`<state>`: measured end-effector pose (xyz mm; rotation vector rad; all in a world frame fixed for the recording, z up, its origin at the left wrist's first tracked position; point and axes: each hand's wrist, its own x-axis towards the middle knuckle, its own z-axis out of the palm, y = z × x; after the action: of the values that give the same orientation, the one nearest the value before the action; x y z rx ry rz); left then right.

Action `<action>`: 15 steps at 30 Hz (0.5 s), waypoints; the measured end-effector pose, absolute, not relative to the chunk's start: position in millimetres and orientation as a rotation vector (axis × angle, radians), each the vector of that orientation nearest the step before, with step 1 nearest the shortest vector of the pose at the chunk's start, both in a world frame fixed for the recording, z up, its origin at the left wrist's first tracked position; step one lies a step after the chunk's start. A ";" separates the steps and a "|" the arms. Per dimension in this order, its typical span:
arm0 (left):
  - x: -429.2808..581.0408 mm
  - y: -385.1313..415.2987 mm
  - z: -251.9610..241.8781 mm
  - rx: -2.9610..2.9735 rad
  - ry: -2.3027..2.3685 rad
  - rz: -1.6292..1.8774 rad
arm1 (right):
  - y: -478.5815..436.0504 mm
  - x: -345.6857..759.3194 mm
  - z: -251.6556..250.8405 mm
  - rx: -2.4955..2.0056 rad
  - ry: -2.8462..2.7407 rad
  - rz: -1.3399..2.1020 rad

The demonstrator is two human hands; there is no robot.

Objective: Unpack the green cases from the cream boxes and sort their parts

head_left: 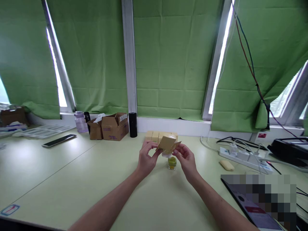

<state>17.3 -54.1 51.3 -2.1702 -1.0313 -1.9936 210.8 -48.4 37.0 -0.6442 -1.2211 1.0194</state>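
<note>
Both my hands grip a small tan cardboard box (166,143) above the table, its flaps folded out. My left hand (147,158) pinches the box's left edge between thumb and fingers. On the opposite side my right hand (186,159) has its thumb and fingers closed on a flap. Something whitish shows at the underside of the box; I cannot make out what it is. Below the box, a small clear jar with a green top (172,163) stands on the table, apart from both hands. Behind the held box sits a row of similar tan boxes (155,135), partly hidden.
Brown cartons (115,128), a black cylinder (132,125) and a purple bottle (81,122) stand at the back left. A phone (59,140) lies left. To the right are a power strip (245,159) with cables, a cream oval object (226,165) and a partly blurred tablet-like device (240,200).
</note>
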 end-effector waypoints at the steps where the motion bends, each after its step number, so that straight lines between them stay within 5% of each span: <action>1: 15.2 -56.3 53.5 -2.111 -0.906 -1.909 | -46.0 212.2 34.8 -0.665 -1.210 0.971; 8: 2.8 -70.7 60.6 -1.820 -0.520 -1.241 | -20.6 223.4 7.9 -0.885 -1.170 0.850; 15: 2.6 -72.6 60.7 -1.756 -0.517 -1.157 | -1.9 230.6 -19.7 -1.031 -1.256 0.742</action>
<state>2.6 -72.6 60.7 -1.7558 -0.5167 -1.1567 230.6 -1.9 -19.7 -1.0306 -1.2562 0.7423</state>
